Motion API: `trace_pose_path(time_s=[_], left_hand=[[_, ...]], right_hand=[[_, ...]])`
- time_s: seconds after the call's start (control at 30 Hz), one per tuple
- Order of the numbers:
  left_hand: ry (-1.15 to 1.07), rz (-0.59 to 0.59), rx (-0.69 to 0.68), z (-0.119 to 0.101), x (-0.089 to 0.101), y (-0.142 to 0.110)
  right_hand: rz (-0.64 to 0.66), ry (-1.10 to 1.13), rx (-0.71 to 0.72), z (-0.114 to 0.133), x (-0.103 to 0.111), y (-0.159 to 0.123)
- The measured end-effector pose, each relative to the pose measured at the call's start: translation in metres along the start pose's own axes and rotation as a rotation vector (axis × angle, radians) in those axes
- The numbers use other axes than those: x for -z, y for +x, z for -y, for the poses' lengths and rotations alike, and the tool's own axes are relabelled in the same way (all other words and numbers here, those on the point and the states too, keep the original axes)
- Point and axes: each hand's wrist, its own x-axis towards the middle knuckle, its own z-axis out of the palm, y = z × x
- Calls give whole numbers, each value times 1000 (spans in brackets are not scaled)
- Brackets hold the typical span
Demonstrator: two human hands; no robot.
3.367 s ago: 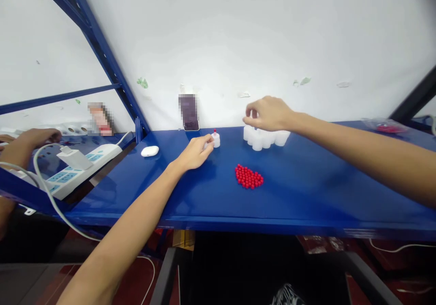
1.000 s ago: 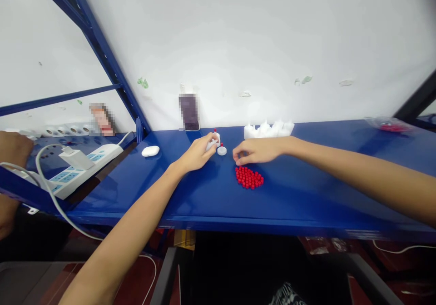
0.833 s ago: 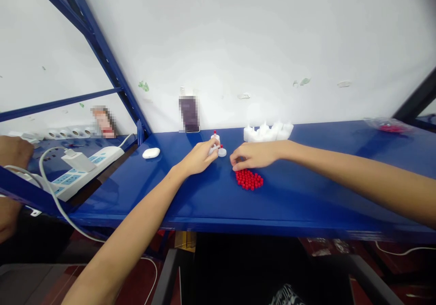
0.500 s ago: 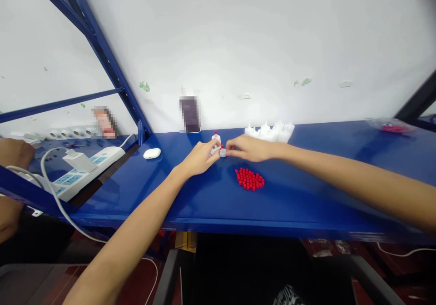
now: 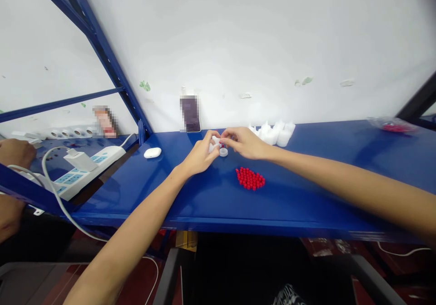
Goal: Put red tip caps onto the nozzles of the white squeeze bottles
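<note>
My left hand [image 5: 198,156] has its fingers curled around a white plastic piece [image 5: 214,147]; the fingers partly hide it. My right hand [image 5: 244,143] comes in from the right, thumb and fingertips pinched on a small red cap [image 5: 223,145]. Directly below that pinch, a round white nozzle lid [image 5: 223,152] rests on the blue table. Whether the red cap touches the lid's tip is too small to tell. Nearer to me lies a cluster of small red caps [image 5: 251,178]. Several white pieces with pointed tips [image 5: 277,133] stand behind my right hand.
A white earbud case [image 5: 152,152] lies on the blue table [image 5: 204,200] to the left. A phone [image 5: 191,114] leans on the wall. Left of the blue frame are a power strip [image 5: 98,164] and another person's hand [image 5: 17,152]. A clear bag [image 5: 391,125] sits far right.
My right hand has shifted up and left, from beside the round white lid to above it, and now pinches at the red cap. My left hand stays almost in place.
</note>
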Motion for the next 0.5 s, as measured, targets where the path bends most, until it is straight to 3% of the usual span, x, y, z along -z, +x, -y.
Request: trace_pose_path(time_s=[0.2,0.37,0.5], left_hand=[[-73,-39,-57,0,-3,1],[-75,-110,-72,-3,-2,5],[-20,-86,-88,-2,-2,5]], right_hand=[[150,-81,79,2,1,-1],[44,-296,151,3,-5,4],[79,-311,139,4,-9,5]])
